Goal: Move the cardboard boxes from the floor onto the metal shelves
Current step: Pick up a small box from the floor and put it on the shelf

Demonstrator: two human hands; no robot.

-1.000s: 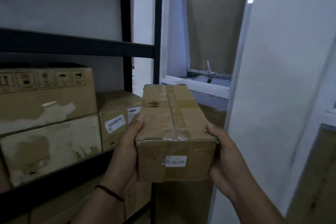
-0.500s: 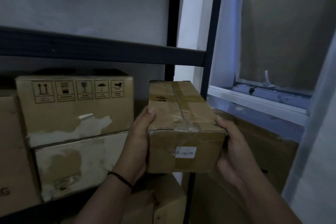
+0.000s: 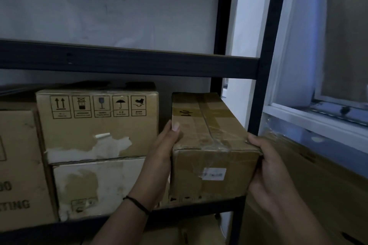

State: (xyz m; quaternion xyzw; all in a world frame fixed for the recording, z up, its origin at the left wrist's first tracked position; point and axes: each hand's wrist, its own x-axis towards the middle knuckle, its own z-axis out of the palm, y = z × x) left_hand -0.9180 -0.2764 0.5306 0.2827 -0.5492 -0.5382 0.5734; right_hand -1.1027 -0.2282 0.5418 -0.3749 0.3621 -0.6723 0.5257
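Carried leftward since the earlier frame, the taped box (image 3: 211, 145) now sits in the gap between both hands at the shelf (image 3: 127, 65) end, over the ledge. Left hand (image 3: 161, 157) and right hand (image 3: 266, 167) clamp its sides, fingers curled over the edges. It looks light and stiff; glossy tape may slip. Left of the left hand, stacked cartons (image 3: 97, 125) stand.

We have carried the small taped brown cardboard box (image 3: 209, 145) leftward and forward: a second ago it hung in front of the window, beside the black metal shelf (image 3: 127, 65); now it sits inside the shelf's right end, next to the stacked cartons. Our left hand (image 3: 161, 157) and right hand (image 3: 266, 167) went with it.
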